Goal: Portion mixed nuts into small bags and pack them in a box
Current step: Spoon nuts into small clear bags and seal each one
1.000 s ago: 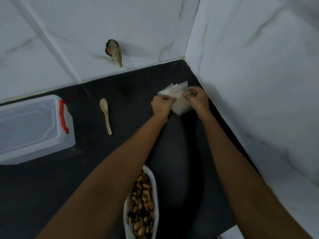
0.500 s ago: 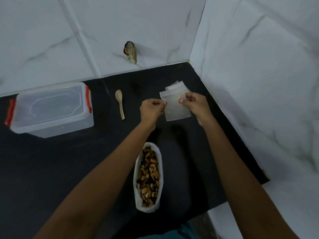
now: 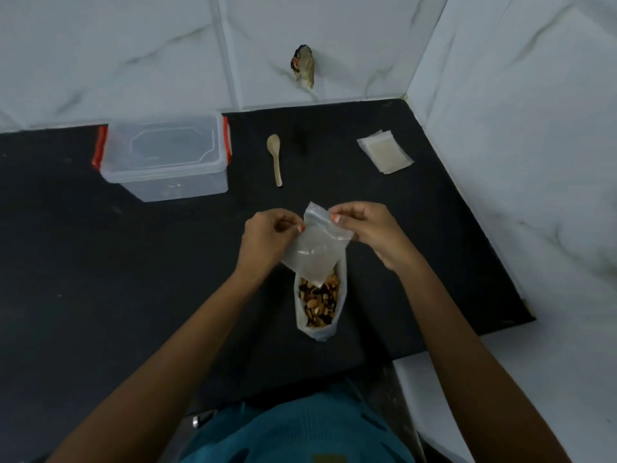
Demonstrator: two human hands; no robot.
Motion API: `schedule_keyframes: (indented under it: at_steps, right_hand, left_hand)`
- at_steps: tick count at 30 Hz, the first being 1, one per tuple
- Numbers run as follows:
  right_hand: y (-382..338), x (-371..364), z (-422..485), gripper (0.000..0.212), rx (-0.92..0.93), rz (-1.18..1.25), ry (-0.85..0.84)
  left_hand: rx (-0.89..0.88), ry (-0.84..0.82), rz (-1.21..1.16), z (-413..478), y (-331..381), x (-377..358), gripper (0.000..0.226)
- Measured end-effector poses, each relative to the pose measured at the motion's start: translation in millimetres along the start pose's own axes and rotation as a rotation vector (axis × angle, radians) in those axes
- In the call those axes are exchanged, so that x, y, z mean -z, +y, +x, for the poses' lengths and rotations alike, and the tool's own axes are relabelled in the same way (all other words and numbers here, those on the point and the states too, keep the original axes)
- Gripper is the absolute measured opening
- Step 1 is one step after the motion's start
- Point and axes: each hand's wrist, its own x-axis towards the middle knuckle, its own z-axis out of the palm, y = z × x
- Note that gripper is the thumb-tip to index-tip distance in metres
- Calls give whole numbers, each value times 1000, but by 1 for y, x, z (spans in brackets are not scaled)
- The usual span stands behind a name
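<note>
The left hand [image 3: 267, 238] and right hand [image 3: 370, 232] each pinch a top corner of one small bag [image 3: 315, 252], held up just over the open nut bag [image 3: 317, 332] mid-worktop [image 3: 100, 262]. That one's loaded with mixed nuts [image 3: 319, 300]. One lidded clear box [image 3: 163, 162] sits back left, with one spoon [image 3: 275, 158] beside it. One stack [image 3: 384, 153] of spare bags lies near the back right corner, too flat to count.
</note>
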Motion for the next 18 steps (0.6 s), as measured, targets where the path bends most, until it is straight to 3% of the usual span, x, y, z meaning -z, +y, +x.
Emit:
schedule_keyframes:
  at_steps: [4, 9, 11, 18]
  right_hand:
    - [-5, -27, -14, 19, -45, -117, -87]
    - [-9, -64, -26, 13, -66, -101, -12]
    - [-9, -77, -30, 12, -74, -95, 1]
    - [-5, -109, -42, 4, -103, -51, -52]
  left_hand:
    - [-10, 32, 69, -19, -19, 17, 12]
    - [-75, 198, 101, -37, -30, 33, 17]
    - [-71, 257, 43, -45, -31, 37, 21]
    - [136, 154, -287, -66, -38, 35, 9]
